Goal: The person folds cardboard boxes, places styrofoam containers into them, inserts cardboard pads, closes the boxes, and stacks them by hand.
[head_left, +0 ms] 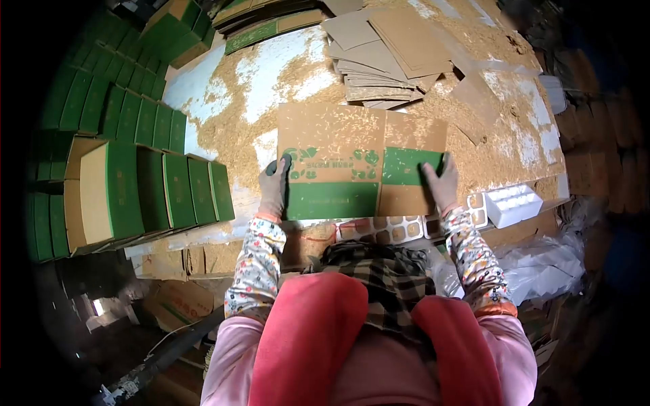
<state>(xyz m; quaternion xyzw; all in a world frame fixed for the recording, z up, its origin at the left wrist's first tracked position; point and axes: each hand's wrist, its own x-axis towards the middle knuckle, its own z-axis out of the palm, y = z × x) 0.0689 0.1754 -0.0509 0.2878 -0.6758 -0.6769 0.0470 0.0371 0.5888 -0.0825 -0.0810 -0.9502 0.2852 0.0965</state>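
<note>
A flat brown cardboard box blank [332, 145] with green bands and green print lies in front of me, sprinkled with bits of shavings. My left hand [273, 186] grips its left edge, fingertips dark on top. At its right edge my right hand [441, 181] holds on, thumb and finger over the green band. Both hands hold the blank between them above the near part of the table [250, 128].
Green and brown boxes [122, 183] stand in rows at the left. Loose cardboard sheets [399, 47] are piled at the back, beside flat green-edged blanks [277, 28]. White trays [511, 205] and clear plastic [542, 264] are at the near right. Shavings cover much of the table.
</note>
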